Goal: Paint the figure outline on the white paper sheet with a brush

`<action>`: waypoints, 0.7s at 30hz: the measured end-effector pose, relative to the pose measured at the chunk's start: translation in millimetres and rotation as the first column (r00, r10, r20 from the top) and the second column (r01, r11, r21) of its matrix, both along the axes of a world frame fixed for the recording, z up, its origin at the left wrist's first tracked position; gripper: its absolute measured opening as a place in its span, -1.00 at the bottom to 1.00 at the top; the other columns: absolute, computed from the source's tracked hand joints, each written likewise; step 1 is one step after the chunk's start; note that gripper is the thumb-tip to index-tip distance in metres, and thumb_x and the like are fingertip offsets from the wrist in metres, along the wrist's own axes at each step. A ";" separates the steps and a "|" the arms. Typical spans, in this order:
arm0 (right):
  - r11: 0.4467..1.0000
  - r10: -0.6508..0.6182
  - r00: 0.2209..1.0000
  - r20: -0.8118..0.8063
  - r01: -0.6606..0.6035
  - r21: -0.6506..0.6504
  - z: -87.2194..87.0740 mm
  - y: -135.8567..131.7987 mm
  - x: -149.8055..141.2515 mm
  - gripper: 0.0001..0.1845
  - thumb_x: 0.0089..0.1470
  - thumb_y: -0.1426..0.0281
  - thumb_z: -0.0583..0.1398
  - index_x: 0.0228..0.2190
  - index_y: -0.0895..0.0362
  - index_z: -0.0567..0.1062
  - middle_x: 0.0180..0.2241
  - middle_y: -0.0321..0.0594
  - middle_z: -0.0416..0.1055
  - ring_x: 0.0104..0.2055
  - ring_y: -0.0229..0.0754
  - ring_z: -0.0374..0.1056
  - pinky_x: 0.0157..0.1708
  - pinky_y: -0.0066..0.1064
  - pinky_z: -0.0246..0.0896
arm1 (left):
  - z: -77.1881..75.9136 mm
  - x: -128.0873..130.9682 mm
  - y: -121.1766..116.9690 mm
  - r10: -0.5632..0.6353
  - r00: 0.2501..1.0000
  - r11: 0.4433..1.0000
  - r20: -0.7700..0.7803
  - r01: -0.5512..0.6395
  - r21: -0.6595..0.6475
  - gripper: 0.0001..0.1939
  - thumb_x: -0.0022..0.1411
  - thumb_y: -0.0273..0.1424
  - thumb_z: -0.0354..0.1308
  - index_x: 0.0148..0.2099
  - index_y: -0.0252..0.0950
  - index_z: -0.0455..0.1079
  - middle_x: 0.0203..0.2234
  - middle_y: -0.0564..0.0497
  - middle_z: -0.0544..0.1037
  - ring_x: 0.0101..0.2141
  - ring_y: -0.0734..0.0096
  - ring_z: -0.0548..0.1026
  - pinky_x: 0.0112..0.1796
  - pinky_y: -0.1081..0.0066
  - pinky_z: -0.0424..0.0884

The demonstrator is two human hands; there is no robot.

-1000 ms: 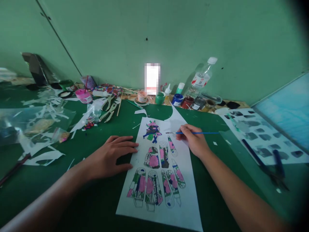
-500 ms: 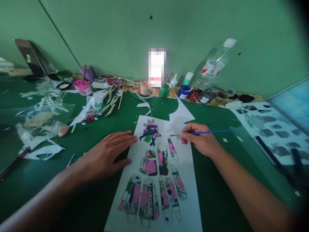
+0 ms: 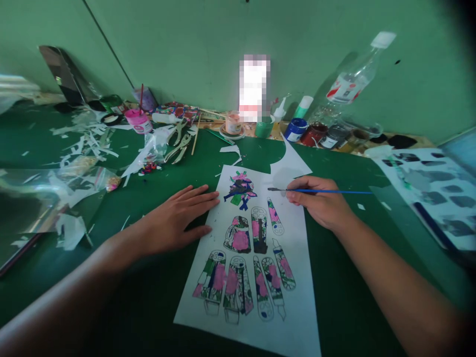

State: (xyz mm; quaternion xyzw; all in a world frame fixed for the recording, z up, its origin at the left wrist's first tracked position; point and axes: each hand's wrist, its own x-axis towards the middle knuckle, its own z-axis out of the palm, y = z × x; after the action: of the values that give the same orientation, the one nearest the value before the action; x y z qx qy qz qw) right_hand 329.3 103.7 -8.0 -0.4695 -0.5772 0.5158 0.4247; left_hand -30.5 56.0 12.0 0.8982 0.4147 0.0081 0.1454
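The right hand (image 3: 323,202) pinches the brush (image 3: 342,192) over the sheet (image 3: 293,329); the left hand (image 3: 171,221) lies spread at its edge. A dipping tip could smudge it.

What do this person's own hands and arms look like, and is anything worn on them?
The left hand and right hand are both ungloved, with slender fingers. No ring shows, though some right fingers are partly hidden. The left forearm and right forearm show no sleeve, watch, bracelet or cable. Nail detail is too small to tell.
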 end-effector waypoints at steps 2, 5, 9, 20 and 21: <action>1.000 -0.026 1.000 0.001 0.026 0.007 -0.8 0.1 -1.2 -0.76 -0.19 0.34 0.49 -0.39 0.09 0.64 -0.52 -0.27 0.49 -0.51 -0.28 0.33 -0.48 -0.38 0.25 | -0.8 -0.5 0.2 -0.001 1.000 1.000 -0.006 0.001 0.002 -0.34 0.40 0.00 -0.04 0.43 -0.06 -0.05 0.39 0.13 0.04 0.38 0.16 -0.07 0.33 -0.05 -0.09; 0.999 -0.046 0.997 -0.056 0.045 -0.024 -0.1 0.0 -3.3 -0.74 -0.22 0.33 0.50 -0.40 0.09 0.66 -0.55 -0.26 0.48 -0.53 -0.28 0.30 -0.52 -0.37 0.18 | -2.6 -1.5 0.6 -0.008 1.000 1.000 0.000 0.008 0.024 -0.34 0.40 0.00 -0.04 0.43 -0.07 -0.04 0.39 0.12 0.05 0.38 0.18 -0.07 0.34 -0.02 -0.10; 0.994 -0.072 0.975 -0.209 0.054 -0.091 4.5 -0.6 -6.1 -0.72 -0.23 0.29 0.51 -0.41 0.10 0.67 -0.62 -0.28 0.40 -0.57 -0.29 0.23 -0.58 -0.38 0.02 | -3.8 -1.7 1.4 -0.014 1.000 0.999 0.007 0.014 0.036 -0.34 0.40 -0.01 -0.03 0.43 -0.04 -0.05 0.38 0.13 0.05 0.38 0.18 -0.05 0.34 -0.03 -0.09; 0.995 -0.053 0.953 -0.297 0.024 -0.102 9.3 -1.5 -3.3 -0.63 -0.12 0.08 0.41 -0.29 0.02 0.61 -0.61 -0.33 0.30 -0.59 -0.28 0.08 -0.58 -0.36 -0.07 | -3.6 -2.5 0.8 -0.018 0.999 0.999 0.043 0.017 0.040 -0.36 0.39 -0.04 0.01 0.42 -0.04 -0.02 0.37 0.08 0.09 0.37 0.15 -0.02 0.33 -0.05 -0.07; 0.995 -0.047 0.957 -0.285 0.020 -0.097 9.3 -1.6 -2.8 -0.62 -0.10 0.07 0.39 -0.28 0.01 0.60 -0.61 -0.34 0.29 -0.60 -0.27 0.07 -0.58 -0.35 -0.07 | -4.4 -2.5 1.0 -0.020 0.999 0.999 0.051 0.018 0.043 -0.36 0.39 -0.04 0.01 0.42 -0.04 -0.02 0.37 0.09 0.09 0.37 0.15 -0.02 0.33 -0.05 -0.08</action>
State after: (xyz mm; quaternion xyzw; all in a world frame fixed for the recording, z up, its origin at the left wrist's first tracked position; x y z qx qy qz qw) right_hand 326.5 102.2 1.3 -0.4186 -0.4769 0.5974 0.4903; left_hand -33.0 57.0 7.5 0.9045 0.4021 0.0385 0.1370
